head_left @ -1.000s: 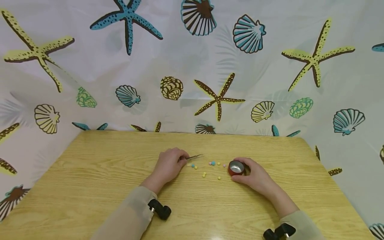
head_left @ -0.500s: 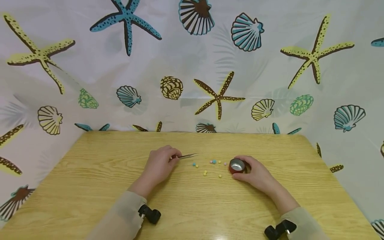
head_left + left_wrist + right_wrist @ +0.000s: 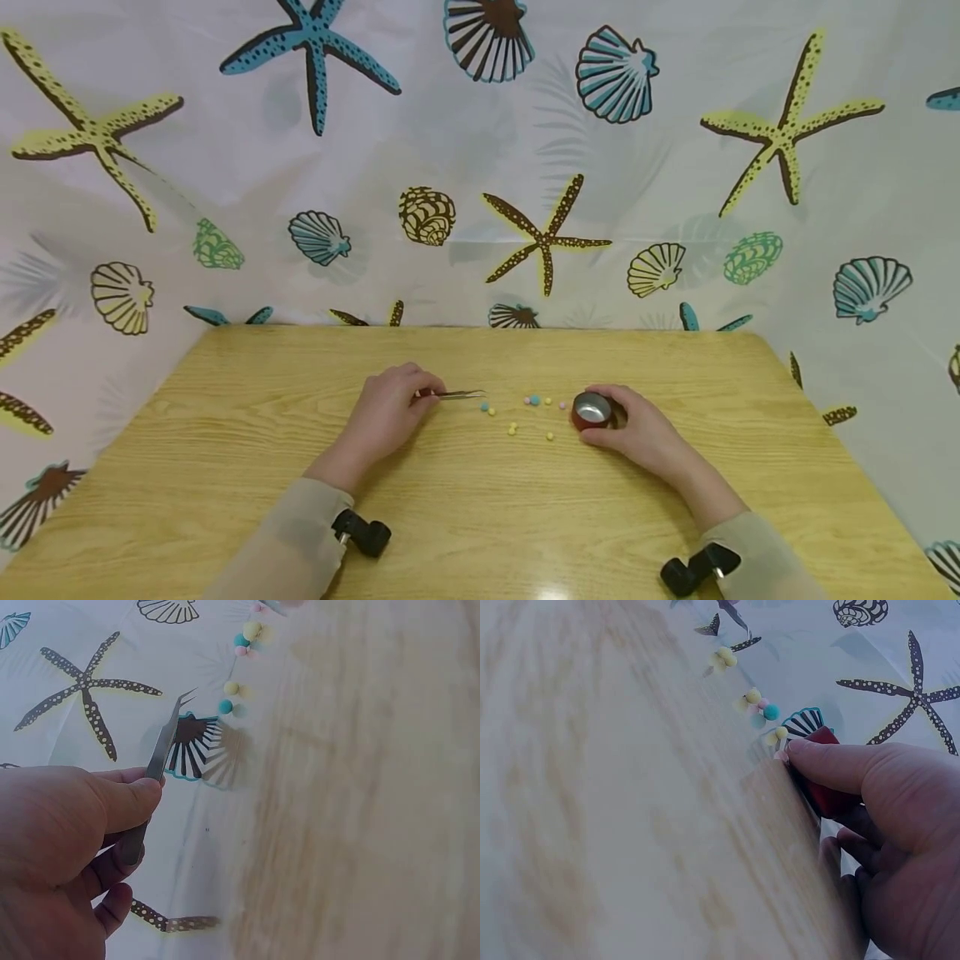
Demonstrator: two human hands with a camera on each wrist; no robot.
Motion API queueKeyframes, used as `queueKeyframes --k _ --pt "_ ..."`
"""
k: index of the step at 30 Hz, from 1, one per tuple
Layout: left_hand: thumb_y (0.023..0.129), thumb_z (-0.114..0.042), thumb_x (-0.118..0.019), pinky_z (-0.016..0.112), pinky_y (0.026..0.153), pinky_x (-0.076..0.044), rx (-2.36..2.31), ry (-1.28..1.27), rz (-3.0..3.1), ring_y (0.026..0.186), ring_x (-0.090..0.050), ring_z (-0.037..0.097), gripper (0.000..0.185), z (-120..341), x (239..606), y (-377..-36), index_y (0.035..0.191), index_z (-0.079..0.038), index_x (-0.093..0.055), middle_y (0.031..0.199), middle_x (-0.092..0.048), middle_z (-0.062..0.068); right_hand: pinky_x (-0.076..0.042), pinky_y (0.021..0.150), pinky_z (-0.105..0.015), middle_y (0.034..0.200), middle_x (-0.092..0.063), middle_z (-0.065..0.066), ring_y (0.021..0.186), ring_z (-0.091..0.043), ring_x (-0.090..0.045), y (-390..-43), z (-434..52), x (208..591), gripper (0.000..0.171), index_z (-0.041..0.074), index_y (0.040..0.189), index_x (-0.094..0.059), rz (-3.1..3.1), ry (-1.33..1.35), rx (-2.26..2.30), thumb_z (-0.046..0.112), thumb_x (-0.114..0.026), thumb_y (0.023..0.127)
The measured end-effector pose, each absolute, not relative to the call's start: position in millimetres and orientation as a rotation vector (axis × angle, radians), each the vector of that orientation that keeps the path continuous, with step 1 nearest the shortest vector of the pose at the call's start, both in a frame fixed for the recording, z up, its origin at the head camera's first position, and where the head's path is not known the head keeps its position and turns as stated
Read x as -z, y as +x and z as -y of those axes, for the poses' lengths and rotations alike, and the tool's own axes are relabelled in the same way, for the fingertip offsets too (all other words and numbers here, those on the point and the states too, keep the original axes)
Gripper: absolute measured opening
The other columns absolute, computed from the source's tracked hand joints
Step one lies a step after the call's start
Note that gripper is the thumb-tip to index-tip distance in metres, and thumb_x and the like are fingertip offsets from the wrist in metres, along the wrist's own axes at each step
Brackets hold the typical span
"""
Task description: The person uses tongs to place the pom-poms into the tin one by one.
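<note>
My left hand point(image 3: 390, 412) pinches dark metal tweezers point(image 3: 160, 754) between thumb and fingers, over the left-middle of the table. Their thin, bent tips stand slightly apart with nothing between them, close to a blue bead point(image 3: 484, 407) and a yellow bead point(image 3: 492, 412). My right hand point(image 3: 641, 429) grips a small round red cup point(image 3: 591, 411) with a shiny silver inside, thumb at the near side and fingers round the back. Left of the cup lie a pink bead point(image 3: 562, 406), a larger blue bead point(image 3: 534, 401) and several yellow beads point(image 3: 513, 429).
The wooden table point(image 3: 480, 517) has a light grain. Behind it and at both sides hangs a white cloth point(image 3: 360, 167) printed with starfish and shells. A black wrist mount point(image 3: 362, 533) sits on the left sleeve, and another mount point(image 3: 700, 570) on the right.
My left hand has drawn back to the left with the tweezers, whose tips have moved away from the middle beads. The right hand and the cup stay in nearly the same place.
</note>
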State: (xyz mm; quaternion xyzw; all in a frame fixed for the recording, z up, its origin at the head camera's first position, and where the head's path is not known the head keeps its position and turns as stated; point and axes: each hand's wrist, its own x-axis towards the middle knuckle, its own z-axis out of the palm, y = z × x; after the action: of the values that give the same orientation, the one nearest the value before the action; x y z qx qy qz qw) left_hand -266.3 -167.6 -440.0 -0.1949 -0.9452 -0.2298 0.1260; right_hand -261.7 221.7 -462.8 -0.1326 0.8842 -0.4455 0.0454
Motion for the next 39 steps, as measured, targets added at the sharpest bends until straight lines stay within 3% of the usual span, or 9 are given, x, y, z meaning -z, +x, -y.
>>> queueKeyframes --k 39 --pt "0.102 -0.009 -0.080 0.057 0.087 -0.052 0.625 -0.585 2.816 0.094 -0.068 0.025 0.013 171.3 447.2 -267.2 0.114 -0.014 -0.084 0.102 -0.072 0.000 -0.035 0.123 -0.063 0.155 -0.060 -0.018 0.150 -0.042 -0.049 -263.9 -223.8 465.7 0.068 0.009 0.157 -0.060 -2.683 -0.418 1.374 0.024 -0.090 0.097"
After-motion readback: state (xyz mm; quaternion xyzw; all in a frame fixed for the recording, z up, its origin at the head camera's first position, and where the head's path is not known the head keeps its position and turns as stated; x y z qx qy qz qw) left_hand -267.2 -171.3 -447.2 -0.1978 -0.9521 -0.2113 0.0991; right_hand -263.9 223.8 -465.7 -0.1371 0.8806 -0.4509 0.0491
